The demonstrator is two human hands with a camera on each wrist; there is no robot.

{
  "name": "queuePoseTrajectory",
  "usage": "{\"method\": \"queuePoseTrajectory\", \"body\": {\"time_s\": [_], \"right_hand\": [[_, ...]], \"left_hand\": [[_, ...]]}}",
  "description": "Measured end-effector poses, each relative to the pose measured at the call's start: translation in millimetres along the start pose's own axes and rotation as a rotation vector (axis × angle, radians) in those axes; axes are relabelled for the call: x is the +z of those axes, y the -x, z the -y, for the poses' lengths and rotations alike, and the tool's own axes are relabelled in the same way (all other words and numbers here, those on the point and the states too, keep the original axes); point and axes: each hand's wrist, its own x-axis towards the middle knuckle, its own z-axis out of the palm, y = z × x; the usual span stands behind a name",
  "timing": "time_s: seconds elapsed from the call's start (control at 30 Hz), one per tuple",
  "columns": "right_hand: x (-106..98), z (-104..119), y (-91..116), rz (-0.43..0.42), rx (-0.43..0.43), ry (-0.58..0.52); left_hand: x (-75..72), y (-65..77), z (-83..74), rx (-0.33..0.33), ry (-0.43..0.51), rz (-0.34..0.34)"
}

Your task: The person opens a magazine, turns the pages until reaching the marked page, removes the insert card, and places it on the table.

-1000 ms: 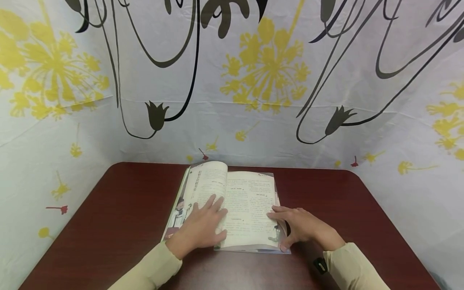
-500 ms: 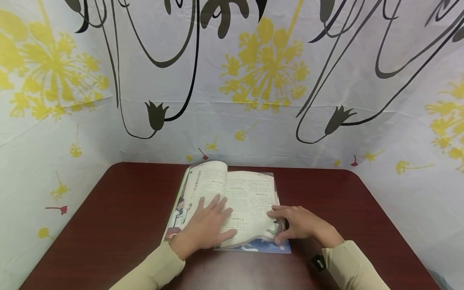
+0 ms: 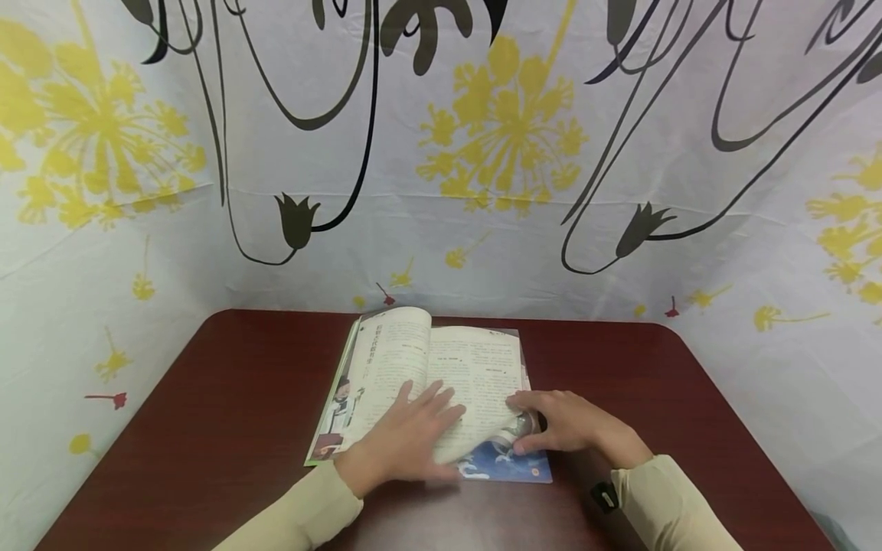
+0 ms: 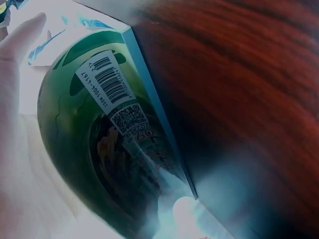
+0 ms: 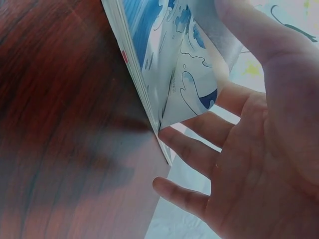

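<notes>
An open magazine (image 3: 475,356) with printed text pages lies on the table in the head view. My left hand (image 3: 406,432) rests with spread fingers across its lower middle, near the fold. At the right edge my right hand (image 3: 579,422) pinches the lower corner of a page between thumb and fingers. That page (image 5: 192,92) curls up in the right wrist view, its underside drawn with blue waves. Beneath it a blue illustrated page (image 3: 506,465) shows in the head view. In the left wrist view, a green cover (image 4: 75,124) with a barcode bends upward beside the hand.
The dark red-brown table (image 3: 241,405) has rounded far corners. A pale cloth (image 3: 482,252) printed with yellow flowers and dark stems hangs behind it and along both sides. A small black device (image 3: 605,497) sits at my right sleeve cuff.
My left hand has slid to the right over the pages. The right thumb has drawn the page corner up and inward, uncovering more of the blue page below.
</notes>
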Motion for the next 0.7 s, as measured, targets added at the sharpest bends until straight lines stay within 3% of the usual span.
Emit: {"method": "queuePoseTrajectory", "body": {"time_s": [0.3,0.7], "right_hand": [[-1.4,-0.2,1.4,-0.011,0.088,-0.023],[-6.3,0.4,5.5,-0.034,0.202,-0.094]], "left_hand": [[1.5,-1.1,0.8,-0.003,-0.033,0.012],[-3.8,-0.1,4.9,-0.014,-0.015,-0.049]]}}
